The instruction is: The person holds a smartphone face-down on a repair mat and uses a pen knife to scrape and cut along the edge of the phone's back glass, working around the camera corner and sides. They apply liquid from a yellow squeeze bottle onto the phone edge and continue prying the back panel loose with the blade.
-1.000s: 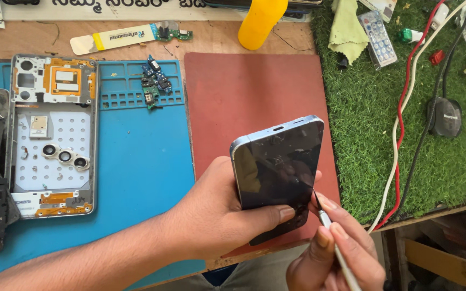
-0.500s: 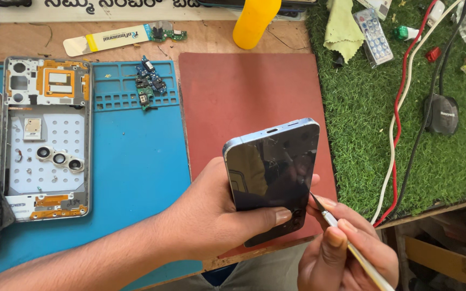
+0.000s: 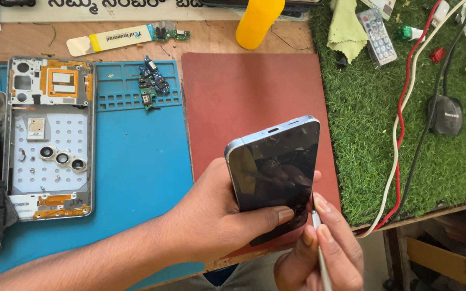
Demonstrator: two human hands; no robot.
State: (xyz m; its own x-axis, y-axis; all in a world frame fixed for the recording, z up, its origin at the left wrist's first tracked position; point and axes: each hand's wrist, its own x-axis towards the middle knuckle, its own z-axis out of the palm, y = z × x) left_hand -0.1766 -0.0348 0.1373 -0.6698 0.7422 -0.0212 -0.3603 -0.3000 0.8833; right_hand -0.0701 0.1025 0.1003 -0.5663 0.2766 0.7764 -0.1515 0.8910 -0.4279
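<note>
While cradling the phone point(image 3: 276, 178), left hand point(image 3: 217, 221) palm-up, thumb across glass.

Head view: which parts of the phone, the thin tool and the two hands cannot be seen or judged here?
- Phone: its lower end is hidden behind the left hand thumb and the right hand fingers.
- Thin tool: its tip is too small to tell whether it touches the phone; its rear end is cut off by the bottom edge.
- Right hand: its wrist is cut off by the bottom edge.
- Phone back: faces away from the camera.
</note>
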